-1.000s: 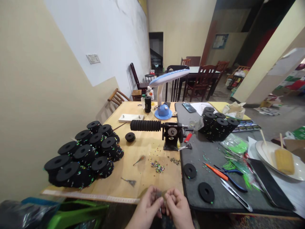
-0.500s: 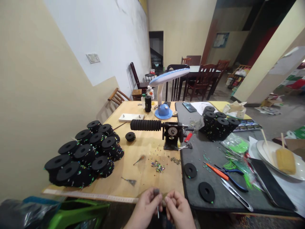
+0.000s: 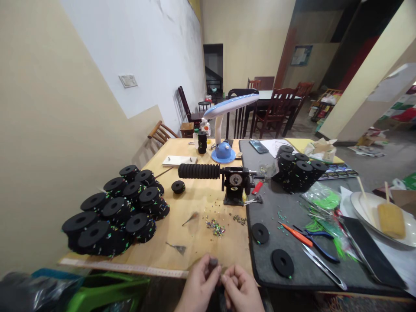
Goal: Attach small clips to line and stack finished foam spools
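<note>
the left hand [image 3: 198,288] grips a small dark piece [image 3: 213,262] shut; the right hand's [image 3: 242,289] grip is unclear. a slack pinch could drop it toward the loose beads [image 3: 215,226] at twelve o'clock.

**Layout: two surfaces side by side**

Wooden surface [image 3: 198,240] on left: foam discs [image 3: 112,216] stacked at its left, hand winder [image 3: 234,182] mid-far, loose beads [image 3: 215,227] in front of winder. Matted surface [image 3: 269,212] butted to its right: second disc stack [image 3: 296,171] far end, pliers [image 3: 316,240] and snips [image 3: 323,266] near end. Plate [image 3: 403,238] further right. Hands [image 3: 198,288] at near edge of wooden surface, small piece [image 3: 213,262] between them.
</note>
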`<act>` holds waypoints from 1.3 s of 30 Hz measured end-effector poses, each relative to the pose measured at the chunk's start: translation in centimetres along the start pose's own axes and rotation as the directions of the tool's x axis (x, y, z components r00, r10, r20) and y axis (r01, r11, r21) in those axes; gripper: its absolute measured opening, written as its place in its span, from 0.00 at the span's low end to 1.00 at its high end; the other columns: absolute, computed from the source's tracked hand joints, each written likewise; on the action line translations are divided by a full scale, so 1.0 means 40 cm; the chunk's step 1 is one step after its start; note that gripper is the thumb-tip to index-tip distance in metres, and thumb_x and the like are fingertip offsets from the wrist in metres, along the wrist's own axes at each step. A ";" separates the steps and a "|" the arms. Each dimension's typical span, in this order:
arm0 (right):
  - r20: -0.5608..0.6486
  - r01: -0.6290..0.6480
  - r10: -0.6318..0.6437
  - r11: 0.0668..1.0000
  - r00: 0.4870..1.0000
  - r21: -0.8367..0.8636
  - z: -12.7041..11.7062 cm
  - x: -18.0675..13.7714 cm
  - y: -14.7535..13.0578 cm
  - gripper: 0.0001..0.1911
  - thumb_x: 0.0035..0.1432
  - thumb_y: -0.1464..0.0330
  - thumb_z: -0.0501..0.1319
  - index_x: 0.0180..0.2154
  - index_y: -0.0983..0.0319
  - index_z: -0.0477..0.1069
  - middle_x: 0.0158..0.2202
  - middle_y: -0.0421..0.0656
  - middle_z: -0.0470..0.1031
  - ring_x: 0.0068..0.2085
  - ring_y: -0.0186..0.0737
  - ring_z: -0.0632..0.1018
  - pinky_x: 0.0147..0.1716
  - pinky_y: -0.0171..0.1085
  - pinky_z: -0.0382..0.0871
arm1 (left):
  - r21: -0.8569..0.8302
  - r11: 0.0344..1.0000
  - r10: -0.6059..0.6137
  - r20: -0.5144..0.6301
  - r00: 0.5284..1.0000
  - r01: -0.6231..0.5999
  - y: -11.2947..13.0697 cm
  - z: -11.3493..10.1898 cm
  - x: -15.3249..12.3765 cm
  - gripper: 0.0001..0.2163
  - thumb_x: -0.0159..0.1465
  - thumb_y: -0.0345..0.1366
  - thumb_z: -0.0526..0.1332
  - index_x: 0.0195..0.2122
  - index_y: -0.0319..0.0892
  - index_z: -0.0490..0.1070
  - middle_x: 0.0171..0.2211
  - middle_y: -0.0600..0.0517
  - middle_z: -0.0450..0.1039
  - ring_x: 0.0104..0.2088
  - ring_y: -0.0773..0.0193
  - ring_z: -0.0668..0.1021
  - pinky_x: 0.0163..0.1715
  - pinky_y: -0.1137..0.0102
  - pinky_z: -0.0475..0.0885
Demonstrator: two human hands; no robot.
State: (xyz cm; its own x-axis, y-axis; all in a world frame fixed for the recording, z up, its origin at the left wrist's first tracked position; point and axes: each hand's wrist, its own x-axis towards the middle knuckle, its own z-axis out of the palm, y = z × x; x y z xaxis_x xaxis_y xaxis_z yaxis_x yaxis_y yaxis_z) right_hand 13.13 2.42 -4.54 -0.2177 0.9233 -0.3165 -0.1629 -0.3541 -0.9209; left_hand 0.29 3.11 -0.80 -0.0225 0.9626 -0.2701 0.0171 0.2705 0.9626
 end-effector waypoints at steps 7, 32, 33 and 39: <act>-0.022 -0.002 0.003 0.999 1.000 0.039 0.006 0.001 0.005 0.29 0.44 0.41 0.63 0.23 0.60 0.63 0.09 0.29 0.60 0.11 0.25 0.55 0.13 0.27 0.46 | 0.184 0.965 0.195 -0.028 0.980 -0.186 -0.011 -0.006 -0.004 0.13 0.59 0.46 0.62 0.27 0.42 0.69 0.24 0.53 0.70 0.27 0.62 0.74 0.29 0.73 0.69; -0.036 0.017 -0.018 0.999 0.999 -0.029 0.003 0.000 -0.067 0.33 0.42 0.36 0.60 0.27 0.61 0.65 0.11 0.29 0.61 0.12 0.25 0.55 0.13 0.27 0.47 | 0.535 0.748 0.361 0.167 0.917 -0.392 0.005 -0.008 -0.023 0.08 0.64 0.33 0.56 0.28 0.42 0.70 0.25 0.51 0.73 0.26 0.62 0.75 0.26 0.74 0.65; -0.037 0.026 -0.026 0.999 0.999 -0.021 0.001 0.000 -0.069 0.32 0.43 0.37 0.61 0.26 0.61 0.64 0.11 0.30 0.61 0.12 0.25 0.55 0.13 0.27 0.47 | 0.521 0.762 0.347 0.172 0.922 -0.384 0.006 -0.007 -0.021 0.08 0.64 0.34 0.55 0.28 0.42 0.70 0.24 0.51 0.73 0.26 0.62 0.75 0.26 0.74 0.65; -0.083 0.019 -0.021 1.000 0.996 -0.019 -0.021 0.007 -0.078 0.32 0.44 0.38 0.61 0.25 0.61 0.63 0.11 0.31 0.62 0.13 0.26 0.56 0.15 0.28 0.47 | 0.407 0.872 0.218 0.172 0.961 -0.271 0.009 -0.004 -0.016 0.10 0.64 0.36 0.55 0.27 0.41 0.67 0.22 0.54 0.67 0.25 0.65 0.70 0.25 0.74 0.64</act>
State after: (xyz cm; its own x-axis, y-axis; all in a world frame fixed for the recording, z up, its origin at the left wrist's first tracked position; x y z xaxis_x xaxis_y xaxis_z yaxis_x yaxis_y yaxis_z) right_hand 14.41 3.90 -1.95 -0.1334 0.9397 -0.3150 -0.1488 -0.3333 -0.9310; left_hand 0.15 2.57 -0.26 0.1537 0.9867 -0.0532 0.4278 -0.0179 0.9037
